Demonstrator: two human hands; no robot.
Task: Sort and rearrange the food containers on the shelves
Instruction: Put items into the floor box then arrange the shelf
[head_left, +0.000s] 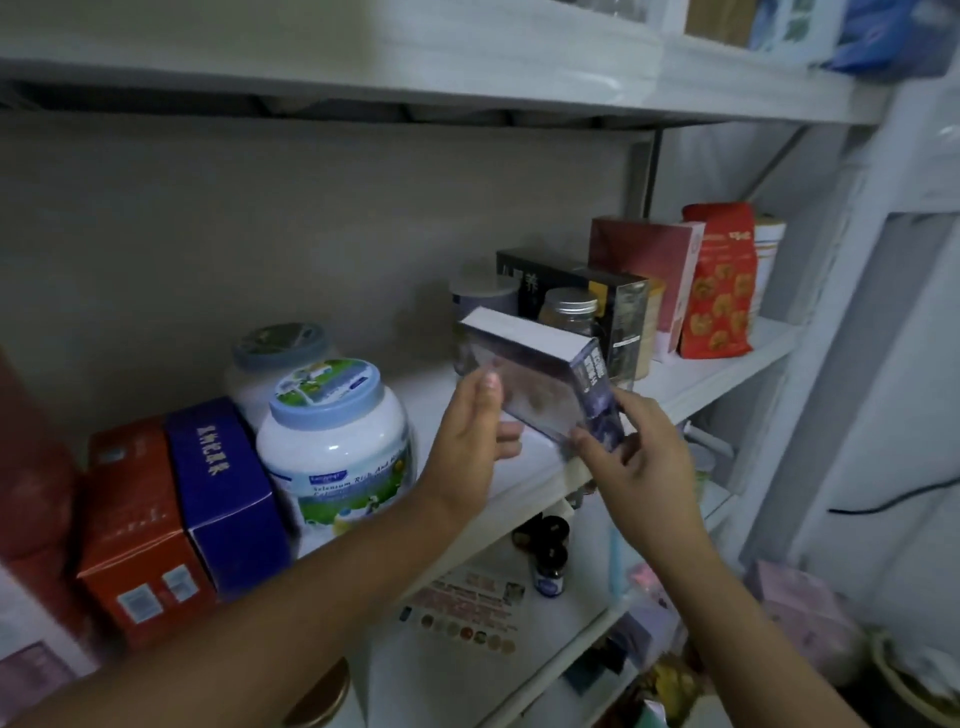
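White shelf (426, 384) runs just beneath the grip, a milk-powder tub (332, 447) to its left. The purple carton (530, 369) tilts above it, left hand (467, 436) clasping one end, right hand (639, 462) pinching the lower corner. Likely placing; next, level and lower it.

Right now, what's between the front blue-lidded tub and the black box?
Head view: a tilted purple box, gripped by the left hand and right hand; otherwise bare white shelf.

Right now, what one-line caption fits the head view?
Left hand and right hand hold a tilted purple box over the white shelf, right of a blue-lidded powder jar.
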